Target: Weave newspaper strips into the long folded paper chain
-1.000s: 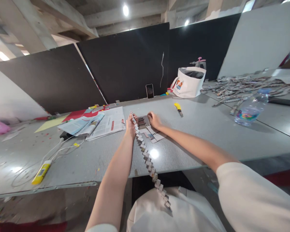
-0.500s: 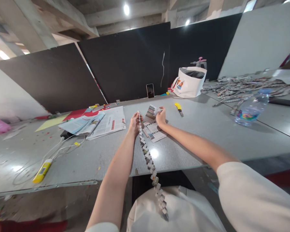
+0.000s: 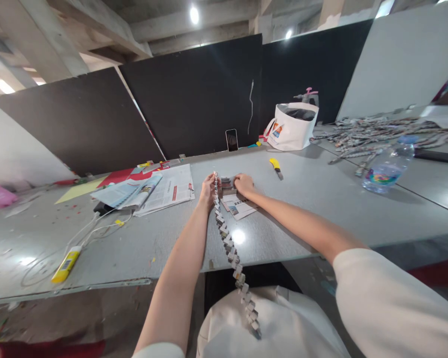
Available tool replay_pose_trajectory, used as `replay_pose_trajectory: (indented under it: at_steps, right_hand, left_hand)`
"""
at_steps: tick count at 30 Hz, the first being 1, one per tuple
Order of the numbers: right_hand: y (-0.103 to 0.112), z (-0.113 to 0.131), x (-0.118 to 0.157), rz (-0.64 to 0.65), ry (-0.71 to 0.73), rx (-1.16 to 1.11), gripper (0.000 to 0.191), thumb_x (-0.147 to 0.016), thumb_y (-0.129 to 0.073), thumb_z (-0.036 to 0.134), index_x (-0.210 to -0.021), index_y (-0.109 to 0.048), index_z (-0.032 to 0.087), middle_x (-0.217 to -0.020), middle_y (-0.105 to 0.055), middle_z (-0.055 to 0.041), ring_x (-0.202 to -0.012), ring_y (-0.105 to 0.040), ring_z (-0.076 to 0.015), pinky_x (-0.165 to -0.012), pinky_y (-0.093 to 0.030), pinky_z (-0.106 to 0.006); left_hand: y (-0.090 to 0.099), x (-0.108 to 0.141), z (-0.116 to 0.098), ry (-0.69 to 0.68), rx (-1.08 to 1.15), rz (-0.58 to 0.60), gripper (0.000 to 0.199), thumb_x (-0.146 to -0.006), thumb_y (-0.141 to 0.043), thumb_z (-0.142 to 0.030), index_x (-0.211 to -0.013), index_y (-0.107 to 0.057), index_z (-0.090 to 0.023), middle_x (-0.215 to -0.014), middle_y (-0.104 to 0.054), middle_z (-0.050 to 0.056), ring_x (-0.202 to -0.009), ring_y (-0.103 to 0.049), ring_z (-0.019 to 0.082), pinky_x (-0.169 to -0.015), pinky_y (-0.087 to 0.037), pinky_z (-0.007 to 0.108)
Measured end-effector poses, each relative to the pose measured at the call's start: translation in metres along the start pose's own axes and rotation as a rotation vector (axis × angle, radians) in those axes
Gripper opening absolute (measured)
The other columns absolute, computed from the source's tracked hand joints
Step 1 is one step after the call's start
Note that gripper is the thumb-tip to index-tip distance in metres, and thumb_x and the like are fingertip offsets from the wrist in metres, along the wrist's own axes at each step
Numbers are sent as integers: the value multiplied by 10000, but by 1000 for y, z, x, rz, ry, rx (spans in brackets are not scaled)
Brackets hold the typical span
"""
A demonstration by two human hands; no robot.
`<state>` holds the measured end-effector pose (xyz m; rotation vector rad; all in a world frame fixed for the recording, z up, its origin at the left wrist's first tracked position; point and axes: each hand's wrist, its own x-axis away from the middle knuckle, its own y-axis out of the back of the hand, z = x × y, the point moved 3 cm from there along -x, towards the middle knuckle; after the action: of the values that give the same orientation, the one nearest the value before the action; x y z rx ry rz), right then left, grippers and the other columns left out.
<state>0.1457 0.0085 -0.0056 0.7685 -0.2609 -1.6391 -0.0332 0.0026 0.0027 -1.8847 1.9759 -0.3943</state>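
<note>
A long zigzag chain of folded paper (image 3: 227,241) hangs from my left hand (image 3: 208,190) over the table edge and down onto my lap. My left fingers are closed on its upper end. My right hand (image 3: 244,184) is closed on a piece of printed paper (image 3: 228,183), just right of the chain. Beneath the hands, more cut pieces of printed paper (image 3: 241,209) lie on the grey table (image 3: 298,209). Where the right fingertips meet the paper is partly hidden.
A yellow box cutter (image 3: 276,168) lies to the right. Beyond stand a phone (image 3: 232,139), a white bag (image 3: 293,127) and a water bottle (image 3: 388,166). Newspapers (image 3: 168,189) and a glue stick (image 3: 66,264) are on the left. Paper strips (image 3: 366,136) pile up at far right.
My right hand has moved slightly left with the piece of paper, which has tilted lower and come nearer the chain. My left hand and the chain stay almost still.
</note>
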Motion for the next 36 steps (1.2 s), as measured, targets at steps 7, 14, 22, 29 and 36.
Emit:
replay_pose_trajectory:
  at_steps: [7, 14, 22, 29, 36]
  right_hand:
    - [6, 13, 4, -155, 107, 70, 313, -873, -456, 106, -997, -726, 204, -1377, -624, -139, -1297, -506, -345, -1126, -351, -504]
    - [65, -26, -49, -250, -58, 140, 366, -917, -458, 132, -1248, -613, 147, -1233, -685, -195, -1208, -585, -342, -1099, -384, -503]
    - [103, -116, -56, -103, -385, 625, 387, -1016, -524, 288, -1306, -652, 67, -1416, -564, -356, -1381, -458, -465, -1107, -296, -645]
    - [94, -100, -51, -129, -219, 499, 334, -1029, -531, 210, -1334, -598, 92, -1251, -655, -282, -1182, -575, -321, -1002, -391, -455]
    - [94, -58, -73, -139, -48, 316, 469, -979, -568, 187, -1429, -506, 68, -1218, -645, -256, -1054, -627, -307, -941, -445, -426]
  left_hand:
    - [-5, 6, 4, 51, -13, 45, 304, -781, -837, -247, -998, -634, -181, -759, -674, 26, -766, -697, 176, -856, -605, 378]
    - [-4, 4, 6, 74, -49, 27, 324, -746, -859, -262, -988, -660, -177, -737, -678, 18, -691, -679, 168, -704, -576, 310]
    - [-10, 4, 10, 76, -260, 56, 364, -661, -883, -244, -982, -734, -155, -693, -720, 28, -620, -659, 168, -612, -500, 278]
    - [-13, 4, 17, 114, -343, 173, 405, -653, -908, -272, -994, -717, -166, -774, -791, 85, -779, -766, 251, -804, -599, 379]
    - [-16, 9, 18, 103, -408, 253, 482, -721, -900, -337, -1117, -682, -168, -820, -800, 110, -834, -785, 279, -811, -607, 392]
